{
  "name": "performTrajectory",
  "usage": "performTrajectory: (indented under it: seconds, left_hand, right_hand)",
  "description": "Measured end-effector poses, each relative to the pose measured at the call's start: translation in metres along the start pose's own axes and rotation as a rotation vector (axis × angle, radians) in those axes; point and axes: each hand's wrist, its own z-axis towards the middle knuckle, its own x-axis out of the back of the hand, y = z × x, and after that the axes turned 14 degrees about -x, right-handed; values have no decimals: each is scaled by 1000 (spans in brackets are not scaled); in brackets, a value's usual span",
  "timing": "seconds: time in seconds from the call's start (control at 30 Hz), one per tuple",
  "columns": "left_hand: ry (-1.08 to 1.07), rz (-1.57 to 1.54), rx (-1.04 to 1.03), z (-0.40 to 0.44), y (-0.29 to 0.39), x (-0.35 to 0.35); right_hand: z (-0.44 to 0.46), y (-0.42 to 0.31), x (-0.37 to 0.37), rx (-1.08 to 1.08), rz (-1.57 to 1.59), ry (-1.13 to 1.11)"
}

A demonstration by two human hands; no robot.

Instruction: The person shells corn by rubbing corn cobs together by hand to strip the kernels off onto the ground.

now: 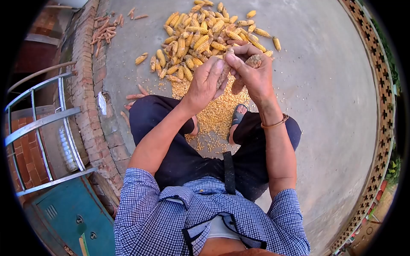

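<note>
My left hand (204, 83) is closed around a brownish, mostly bare corn cob (224, 77), thumb pressed along it. Close against it, my right hand (256, 77) grips a reddish-brown stripped cob, whose rounded end (253, 62) sticks out by the fingers. Another cob end (237, 86) shows below the right palm; whether it is the same piece I cannot tell. Both hands meet above a spread of loose yellow kernels (213, 115) between my feet. Just beyond them lies a heap of yellow corn ears (192, 40).
Stripped cobs (103, 32) lie at the upper left, with a few more (139, 94) by my left knee. A brick edge (92, 94), a metal rail frame (42, 123) and a teal metal box (64, 209) stand left. A perforated brick border (384, 106) curves along the right.
</note>
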Motion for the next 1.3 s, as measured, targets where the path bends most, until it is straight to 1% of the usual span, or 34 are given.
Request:
performTrajectory:
  seconds: [0.13,0.23,0.3,0.4,0.5,0.53,0.6,0.63,0.7,0.73,0.83,0.9,1.0,1.1,1.13,1.2,1.3]
  left_hand:
    - [-16,40,-22,-1,2,1]
    - [-9,26,-35,-1,2,0]
    - [33,4,-13,-3,4,-3]
    - [21,-140,46,0,8,1]
    - [2,-121,32,1,1,0]
    - [-4,-165,55,-1,3,1]
    - [-18,-254,98,-2,7,3]
    - [-11,-246,85,-2,6,3]
    - [1,-231,65,-1,4,1]
    - [4,-249,99,-1,5,0]
    - [3,-317,203,-2,11,-2]
    - [-10,-385,259,1,13,-1]
    - [14,-456,249,3,12,-3]
    - [-5,-402,201,0,8,1]
    - [36,-333,174,0,4,-1]
    - [118,-194,117,1,-5,-7]
    - [60,-20,67,-1,-8,-3]
  right_hand:
    - [-5,-7,2,-12,-44,-35]
    - [-4,-4,3,91,-23,-59]
    - [-7,-8,4,75,-42,-73]
    - [-9,-11,9,50,-84,-97]
    - [-11,-13,10,50,-96,-117]
    - [-12,-13,10,53,-94,-123]
    - [-17,-19,9,0,-94,-123]
    - [-18,-21,8,-27,-93,-122]
    - [-15,-9,2,47,-69,-77]
    - [-12,-4,2,86,-59,-54]
    - [-8,5,4,36,-87,-23]
    - [-8,0,10,-2,-84,-75]
    - [-8,-8,12,-13,-53,-104]
    - [-14,-14,6,-59,-75,-71]
    - [-15,-15,4,-81,-94,-57]
    - [-12,-9,6,-38,-123,-53]
    - [-10,-3,5,17,-106,-56]
